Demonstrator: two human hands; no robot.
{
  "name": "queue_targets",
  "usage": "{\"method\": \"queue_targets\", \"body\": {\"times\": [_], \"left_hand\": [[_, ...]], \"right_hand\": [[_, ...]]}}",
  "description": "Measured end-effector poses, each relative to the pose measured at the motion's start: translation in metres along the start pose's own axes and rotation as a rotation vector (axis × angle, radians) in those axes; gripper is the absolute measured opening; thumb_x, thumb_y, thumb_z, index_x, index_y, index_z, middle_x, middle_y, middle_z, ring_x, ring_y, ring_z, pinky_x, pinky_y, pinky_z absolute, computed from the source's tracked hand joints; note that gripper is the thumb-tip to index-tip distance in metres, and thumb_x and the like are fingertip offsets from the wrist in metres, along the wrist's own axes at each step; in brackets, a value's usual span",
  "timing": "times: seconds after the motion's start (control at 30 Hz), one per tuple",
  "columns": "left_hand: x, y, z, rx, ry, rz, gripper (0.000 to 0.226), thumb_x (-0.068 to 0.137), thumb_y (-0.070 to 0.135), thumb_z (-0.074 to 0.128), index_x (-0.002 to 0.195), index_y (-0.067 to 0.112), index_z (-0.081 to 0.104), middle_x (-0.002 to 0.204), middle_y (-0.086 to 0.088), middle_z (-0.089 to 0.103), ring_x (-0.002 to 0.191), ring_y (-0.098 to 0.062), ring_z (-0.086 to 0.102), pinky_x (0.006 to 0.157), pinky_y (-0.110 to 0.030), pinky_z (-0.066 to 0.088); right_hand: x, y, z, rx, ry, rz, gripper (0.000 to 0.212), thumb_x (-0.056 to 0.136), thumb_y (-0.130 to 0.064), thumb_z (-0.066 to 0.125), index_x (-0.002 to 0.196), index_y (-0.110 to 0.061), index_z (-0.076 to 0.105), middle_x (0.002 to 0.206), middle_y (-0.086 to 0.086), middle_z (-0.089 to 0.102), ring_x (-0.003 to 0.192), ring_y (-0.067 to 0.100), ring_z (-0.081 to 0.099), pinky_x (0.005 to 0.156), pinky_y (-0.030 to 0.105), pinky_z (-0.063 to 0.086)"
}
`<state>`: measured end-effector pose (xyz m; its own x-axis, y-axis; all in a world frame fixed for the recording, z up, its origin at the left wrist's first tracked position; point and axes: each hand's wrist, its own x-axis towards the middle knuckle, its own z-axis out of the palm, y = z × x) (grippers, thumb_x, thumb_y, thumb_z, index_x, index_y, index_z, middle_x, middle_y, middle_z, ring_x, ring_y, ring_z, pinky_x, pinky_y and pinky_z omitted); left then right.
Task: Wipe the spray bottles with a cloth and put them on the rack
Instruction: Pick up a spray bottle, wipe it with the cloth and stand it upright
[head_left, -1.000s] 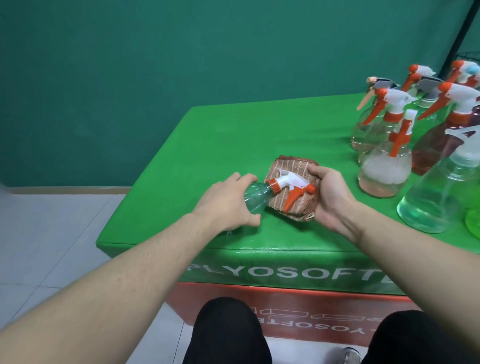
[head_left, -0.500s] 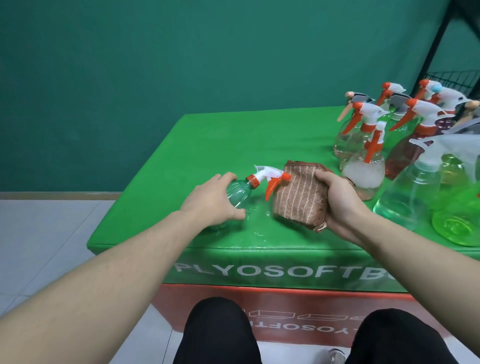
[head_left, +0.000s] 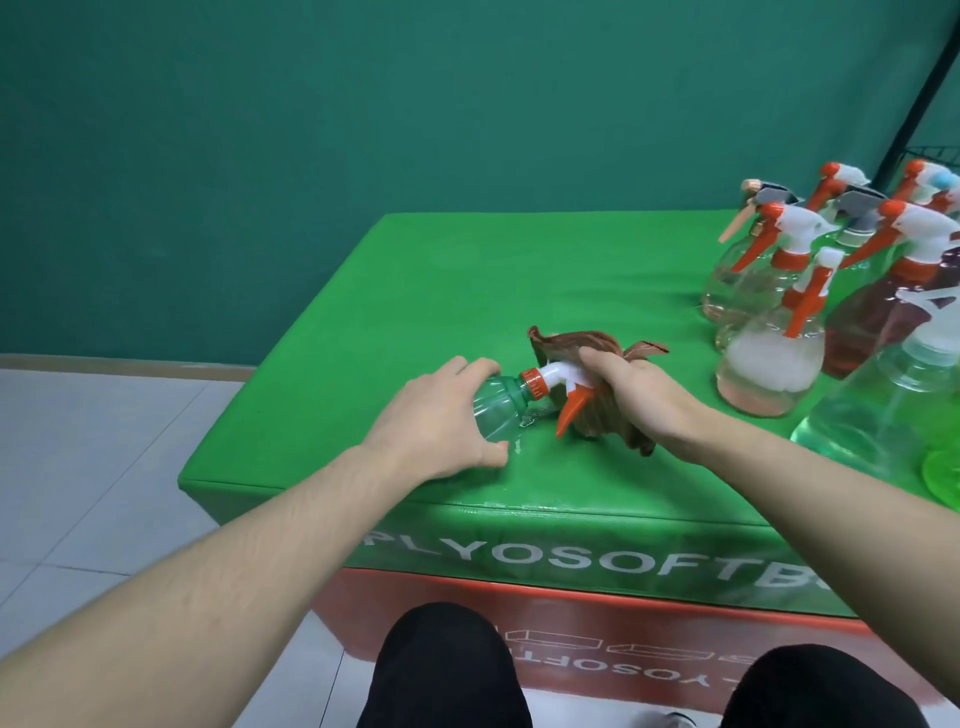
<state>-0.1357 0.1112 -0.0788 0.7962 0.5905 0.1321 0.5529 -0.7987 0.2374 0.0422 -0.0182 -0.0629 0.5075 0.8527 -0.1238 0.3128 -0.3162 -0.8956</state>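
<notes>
Left hand: my left hand grips the body of the bottle, fingers curled over the top, thumb down by the worktop.
Right hand: my right hand clutches the cloth and presses it round the spray head, fingers curled over both.
Bottle: clear green, lying on its side near the worktop's front edge, left of the middle, neck pointing right; its base is hidden under my left hand.
Spray head: white with an orange collar; the orange trigger sticks out from under the cloth, pointing toward the front edge.
Cloth: brown, bunched, wrapped about the spray head, with corners sticking up behind my fingers.
Worktop: green padded worktop with white lettering along its front face; a small wet patch shines just under the bottle's neck.
Other bottles: a cluster of spray bottles stands upright along the right edge, well apart from the one I hold; most have white and orange heads, and some are cut off by the frame.
Rack: a black post rises behind the right rear corner; little else of it shows.
</notes>
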Motion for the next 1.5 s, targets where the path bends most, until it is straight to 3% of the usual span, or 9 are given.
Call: {"method": "queue_targets", "body": {"times": [0.13, 0.4, 0.5, 0.7, 0.77, 0.83, 0.93, 1.13, 1.5], "left_hand": [[0.001, -0.001, 0.002, 0.009, 0.001, 0.017, 0.092, 0.076, 0.052, 0.079, 0.154, 0.030, 0.035, 0.130, 0.006, 0.054, 0.099, -0.014, 0.053, 0.085, -0.028, 0.048], [-0.001, 0.000, 0.000, -0.024, 0.006, 0.004, 0.088, 0.075, 0.052, 0.080, 0.150, 0.033, 0.039, 0.123, 0.009, 0.054, 0.099, -0.015, 0.057, 0.081, -0.029, 0.051], [-0.001, -0.001, -0.001, -0.054, -0.005, -0.015, 0.088, 0.075, 0.050, 0.081, 0.150, 0.033, 0.039, 0.121, 0.010, 0.054, 0.098, -0.013, 0.059, 0.076, -0.026, 0.049], [-0.001, -0.002, -0.004, -0.103, -0.015, -0.031, 0.086, 0.075, 0.047, 0.082, 0.149, 0.033, 0.040, 0.116, 0.012, 0.054, 0.094, -0.009, 0.060, 0.069, -0.021, 0.045], [-0.001, -0.002, -0.004, -0.113, -0.017, -0.032, 0.087, 0.075, 0.047, 0.083, 0.150, 0.032, 0.040, 0.118, 0.012, 0.054, 0.093, -0.008, 0.060, 0.068, -0.019, 0.045], [-0.003, -0.001, -0.004, -0.108, -0.009, -0.024, 0.088, 0.076, 0.047, 0.082, 0.151, 0.032, 0.039, 0.120, 0.011, 0.054, 0.094, -0.008, 0.061, 0.069, -0.019, 0.047], [-0.005, -0.001, -0.003, -0.096, 0.003, -0.006, 0.088, 0.077, 0.047, 0.082, 0.152, 0.031, 0.038, 0.123, 0.011, 0.054, 0.095, -0.009, 0.061, 0.072, -0.020, 0.049], [-0.006, -0.004, 0.001, -0.065, 0.048, 0.042, 0.088, 0.076, 0.050, 0.080, 0.152, 0.031, 0.039, 0.128, 0.009, 0.055, 0.101, -0.012, 0.057, 0.084, -0.026, 0.049], [-0.003, -0.005, 0.008, -0.010, 0.061, 0.086, 0.086, 0.076, 0.056, 0.076, 0.151, 0.034, 0.039, 0.134, 0.009, 0.055, 0.114, -0.017, 0.057, 0.100, -0.035, 0.050]], "right_hand": [[0.013, -0.018, 0.001, -0.195, -0.109, -0.004, 0.059, 0.089, -0.065, 0.039, 0.070, -0.015, 0.063, 0.071, 0.014, 0.063, 0.067, 0.024, 0.055, 0.073, 0.037, 0.044], [0.010, -0.016, -0.001, -0.496, -0.083, -0.104, 0.057, 0.109, -0.042, 0.032, 0.070, -0.011, 0.060, 0.065, 0.005, 0.056, 0.055, 0.013, 0.045, 0.046, 0.015, 0.032], [0.001, -0.010, -0.008, -0.464, -0.082, -0.113, 0.054, 0.109, -0.041, 0.032, 0.070, -0.016, 0.059, 0.064, -0.001, 0.051, 0.058, 0.010, 0.044, 0.053, 0.016, 0.031], [-0.031, -0.001, -0.025, -0.513, -0.098, -0.249, 0.025, 0.110, -0.034, 0.034, 0.093, -0.045, 0.048, 0.076, -0.026, 0.045, 0.065, -0.012, 0.047, 0.064, -0.002, 0.033], [-0.040, 0.002, -0.032, -0.520, -0.117, -0.303, 0.026, 0.110, -0.032, 0.035, 0.119, -0.054, 0.043, 0.098, -0.034, 0.053, 0.085, -0.029, 0.050, 0.078, -0.009, 0.028], [-0.046, 0.011, -0.036, -0.534, -0.144, -0.414, 0.044, 0.109, -0.027, 0.036, 0.140, -0.058, 0.033, 0.137, -0.042, 0.039, 0.124, -0.033, 0.030, 0.107, -0.003, 0.018], [-0.042, 0.023, -0.036, -0.660, -0.137, -0.495, 0.055, 0.107, -0.023, 0.037, 0.156, -0.045, 0.024, 0.161, -0.032, 0.017, 0.148, -0.014, 0.012, 0.127, 0.026, 0.007], [-0.027, 0.015, -0.029, -0.892, -0.165, -0.475, 0.057, 0.108, -0.027, 0.031, 0.161, -0.038, 0.013, 0.166, -0.024, 0.007, 0.153, -0.001, 0.005, 0.126, 0.034, -0.003], [0.011, 0.000, -0.014, -0.953, -0.241, -0.376, 0.055, 0.109, -0.037, 0.023, 0.159, -0.047, 0.004, 0.167, -0.022, 0.006, 0.154, 0.002, 0.005, 0.127, 0.045, 0.002]]}}
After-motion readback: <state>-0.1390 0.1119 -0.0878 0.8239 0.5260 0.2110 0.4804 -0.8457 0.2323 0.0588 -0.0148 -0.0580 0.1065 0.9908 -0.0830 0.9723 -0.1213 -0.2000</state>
